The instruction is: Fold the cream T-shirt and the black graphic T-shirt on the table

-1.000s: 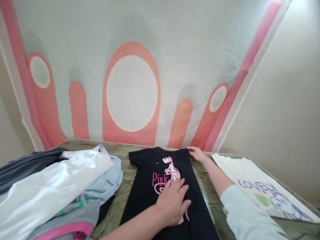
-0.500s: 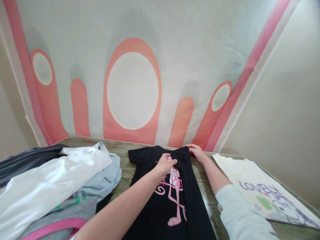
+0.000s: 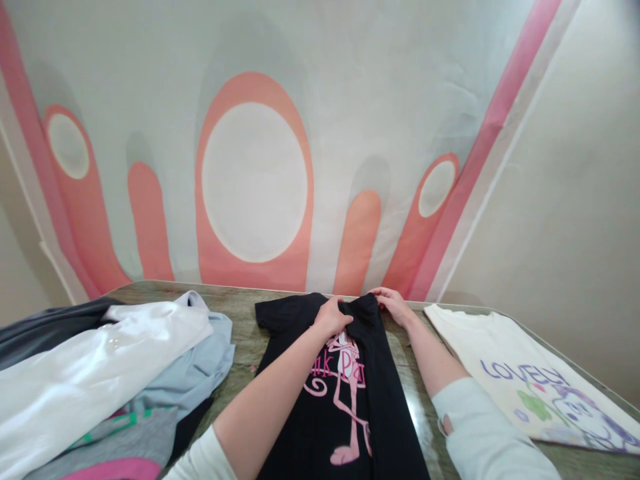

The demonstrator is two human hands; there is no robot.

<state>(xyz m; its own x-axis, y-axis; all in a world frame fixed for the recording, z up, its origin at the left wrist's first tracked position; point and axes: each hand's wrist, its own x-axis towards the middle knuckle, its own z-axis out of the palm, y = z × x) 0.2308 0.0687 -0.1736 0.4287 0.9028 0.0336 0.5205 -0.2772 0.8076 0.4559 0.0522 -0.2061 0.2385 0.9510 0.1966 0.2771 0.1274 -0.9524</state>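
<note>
A black T-shirt (image 3: 320, 413) with a pink cartoon figure and pink lettering lies front up before me, its collar toward the wall. Its right side is folded inward over part of the print, while the left sleeve lies spread out. My left hand (image 3: 332, 319) is at the collar, thumb and fingers closing on the cloth; the fingertips are partly hidden. At the far right corner of the fold, my right hand (image 3: 393, 305) pinches the shoulder fabric.
A loose pile of clothes, with a white satiny garment (image 3: 100, 353) on top, covers the table's left side. To the right lies a folded cream T-shirt (image 3: 520, 367) with "LOVELY" lettering. The wooden table (image 3: 240, 307) meets a wall (image 3: 350, 80) with pink shapes.
My left hand has moved up from the chest print to the collar and closed on the cloth. The right hand stays at the shoulder corner. The view has shifted slightly.
</note>
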